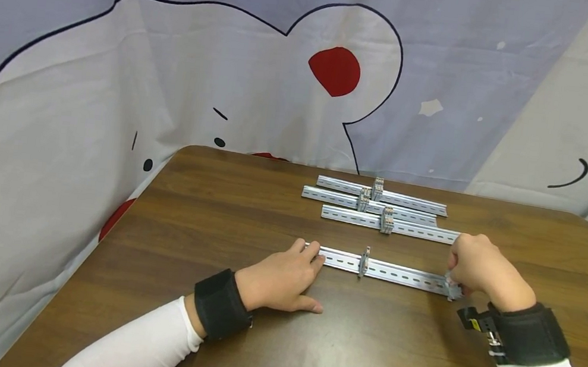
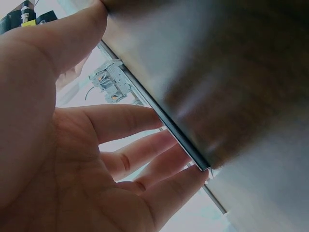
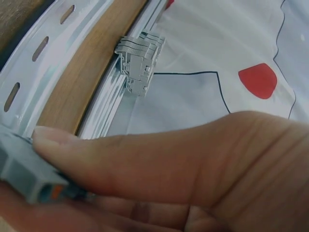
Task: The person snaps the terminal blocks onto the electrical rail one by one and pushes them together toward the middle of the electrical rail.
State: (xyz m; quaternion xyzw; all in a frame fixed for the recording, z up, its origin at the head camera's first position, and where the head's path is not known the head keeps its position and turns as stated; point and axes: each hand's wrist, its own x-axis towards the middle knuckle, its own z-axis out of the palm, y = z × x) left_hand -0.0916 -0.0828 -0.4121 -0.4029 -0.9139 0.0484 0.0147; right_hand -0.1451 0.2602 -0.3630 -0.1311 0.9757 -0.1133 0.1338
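Observation:
A slotted metal DIN rail [image 1: 403, 275] lies on the table in front of the other rails. My left hand [image 1: 284, 281] rests on its left end, fingers extended along the rail's near edge and thumb spread on the wood. In the left wrist view the fingertips [image 2: 195, 179] touch the rail's edge. A grey terminal block [image 1: 364, 262] stands upright near the rail's middle. At the right end, my right hand [image 1: 489, 273] pinches another grey terminal block [image 3: 29, 169] between thumb and fingers, right at the rail. Whether that block is seated on the rail cannot be told.
Behind lie three more DIN rails: a near one [image 1: 350, 216], a middle one [image 1: 327, 195] and a far one [image 1: 415, 203]. Each bears a small stack of terminal blocks [image 1: 387, 220] around its middle. A patterned curtain [image 1: 220, 68] hangs behind the brown wooden table [image 1: 217, 199].

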